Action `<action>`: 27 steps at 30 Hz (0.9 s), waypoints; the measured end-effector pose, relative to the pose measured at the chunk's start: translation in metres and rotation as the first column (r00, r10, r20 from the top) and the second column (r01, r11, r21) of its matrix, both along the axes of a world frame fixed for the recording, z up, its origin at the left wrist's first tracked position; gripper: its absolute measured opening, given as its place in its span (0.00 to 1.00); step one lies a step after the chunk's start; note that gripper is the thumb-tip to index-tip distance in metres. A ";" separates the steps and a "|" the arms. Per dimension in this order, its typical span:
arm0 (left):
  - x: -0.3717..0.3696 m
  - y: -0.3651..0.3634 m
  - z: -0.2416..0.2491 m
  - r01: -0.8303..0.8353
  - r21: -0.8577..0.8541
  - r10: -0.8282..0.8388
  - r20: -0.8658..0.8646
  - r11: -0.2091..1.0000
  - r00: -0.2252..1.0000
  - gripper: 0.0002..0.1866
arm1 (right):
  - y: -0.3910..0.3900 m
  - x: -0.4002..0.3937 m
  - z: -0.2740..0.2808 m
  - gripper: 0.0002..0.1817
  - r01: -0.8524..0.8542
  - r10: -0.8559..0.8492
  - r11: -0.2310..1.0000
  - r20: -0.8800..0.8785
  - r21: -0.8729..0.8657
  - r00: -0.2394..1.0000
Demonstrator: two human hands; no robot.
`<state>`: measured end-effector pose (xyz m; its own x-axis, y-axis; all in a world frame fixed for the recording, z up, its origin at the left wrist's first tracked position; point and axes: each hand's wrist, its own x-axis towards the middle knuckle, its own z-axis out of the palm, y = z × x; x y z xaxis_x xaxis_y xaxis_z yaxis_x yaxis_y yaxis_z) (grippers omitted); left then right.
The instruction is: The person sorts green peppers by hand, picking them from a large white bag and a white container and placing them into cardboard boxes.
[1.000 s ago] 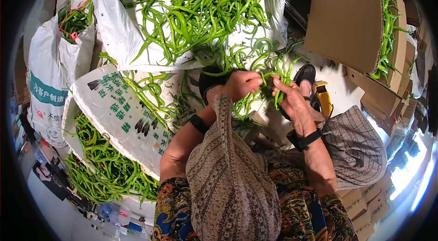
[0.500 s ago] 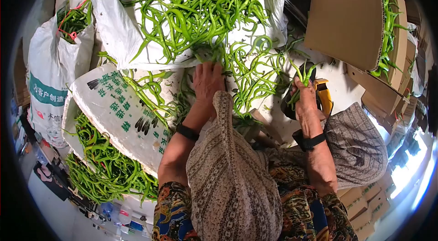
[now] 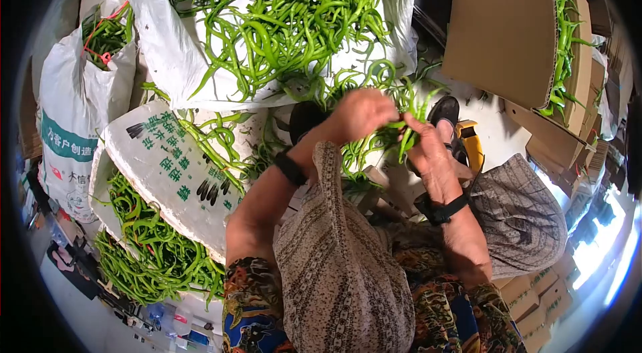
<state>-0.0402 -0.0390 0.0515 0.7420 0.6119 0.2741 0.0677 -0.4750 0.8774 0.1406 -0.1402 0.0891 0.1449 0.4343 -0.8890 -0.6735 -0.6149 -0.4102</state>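
My right hand (image 3: 429, 152) is closed around a small bunch of long green chili peppers (image 3: 406, 142), whose ends stick out past the thumb and fingers. Close against it on the left, my left hand (image 3: 364, 113) has its fingers curled in and is smeared by motion; whatever it may hold is hidden. Beneath and beyond both hands, loose chili peppers (image 3: 364, 152) are strewn over the pale floor. A big heap of the same peppers (image 3: 294, 12) lies on an opened white woven sack (image 3: 160, 39) in front of me.
A foam lid (image 3: 177, 166) leans over a box of peppers (image 3: 157, 246) at the left. Behind it stands a filled white sack (image 3: 70, 122). On the right are a cardboard carton (image 3: 505, 25) with peppers, my shoe (image 3: 444, 111) and a yellow object (image 3: 471, 144).
My left hand has lifted from the sack's near edge and moved right to meet my right hand. The right hand has shifted slightly left and toward me, still holding chili peppers.
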 end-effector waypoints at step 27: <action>0.000 -0.024 0.027 -0.085 -0.685 0.128 0.013 0.723 0.992 0.07 | 0.008 0.008 0.050 0.17 -0.373 0.321 0.917 0.292 0.143 0.901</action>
<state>-0.0400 -0.0632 0.0786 0.6574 0.7236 -0.2101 0.0220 0.2603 0.9653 0.1488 -0.1325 0.1387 0.1658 0.6559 -0.7364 -0.2862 -0.6826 -0.6724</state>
